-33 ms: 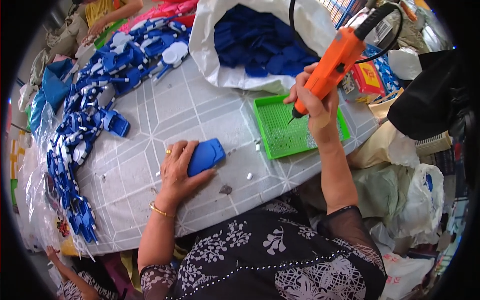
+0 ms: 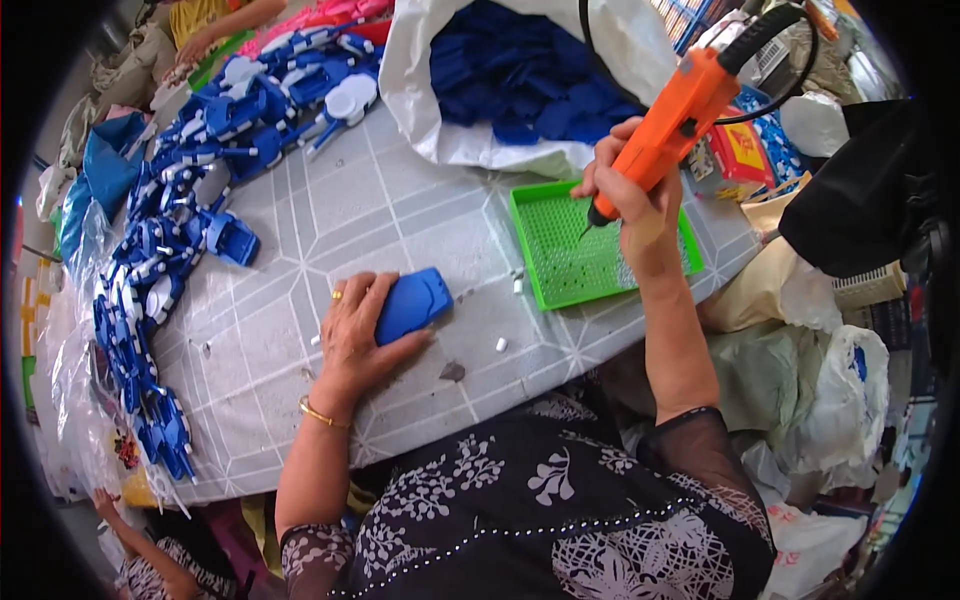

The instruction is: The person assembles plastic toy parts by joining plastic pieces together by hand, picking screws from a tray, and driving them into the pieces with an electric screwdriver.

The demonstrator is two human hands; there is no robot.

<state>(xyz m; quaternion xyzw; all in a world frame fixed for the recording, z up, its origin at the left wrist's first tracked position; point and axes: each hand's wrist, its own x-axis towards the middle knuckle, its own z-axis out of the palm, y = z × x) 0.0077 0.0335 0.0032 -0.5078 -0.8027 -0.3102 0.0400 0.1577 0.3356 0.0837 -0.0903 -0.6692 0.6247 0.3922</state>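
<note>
My left hand (image 2: 353,325) rests on the table with thumb and fingers around a flat blue plastic part (image 2: 412,305), which lies on the tabletop. A ring and a bracelet show on that hand and wrist. Wrapped in my right hand (image 2: 640,205) is an orange electric screwdriver (image 2: 668,120), its dark tip and thin bit pointing down to the left. The bit hangs over a shallow green tray (image 2: 530,250) with a perforated bottom and many tiny light pieces in it, too small to make out.
Assembled blue-and-white plastic pieces (image 2: 235,110) heap along the table's left side. A white sack (image 2: 405,110) of blue parts stands at the far edge. Small white bits (image 2: 500,345) lie near the tray. A black cord (image 2: 740,118) loops from the screwdriver. Another person's arm (image 2: 235,22) reaches in far left.
</note>
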